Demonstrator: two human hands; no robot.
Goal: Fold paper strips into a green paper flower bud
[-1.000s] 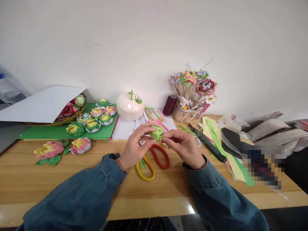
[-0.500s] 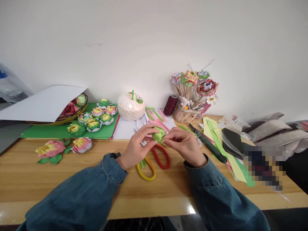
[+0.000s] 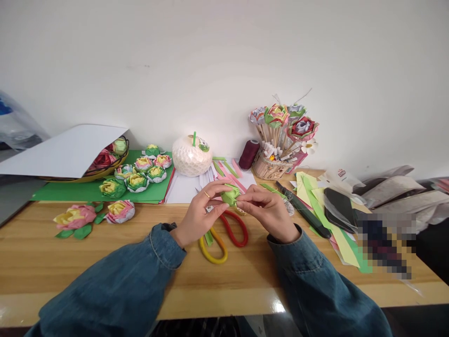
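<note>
I am holding a small green folded paper piece up off the table, just above the scissors, whose red and yellow handles are lying flat at about 6 o'clock from my hands. My left hand is pinching the piece from the 9 o'clock side, thumb under and fingers curled over the top, grip clenched on the paper. My right hand is meeting it from 3 o'clock, fingertips nipping its edge, so both grips are grasping the same piece.

By my judgement I am in the middle of shaping a fold, working the green layer round into a cupped form like the finished paper flowers sitting on the green sheet at 10 o'clock. The next move is probably calling for a firm left-hand hold while the right fingertips are turning or creasing one flap, gently enough not to tear or flatten it. Loose paper strips are lying at 12 o'clock, near the spool of thread, within reach if another layer is needed
</note>
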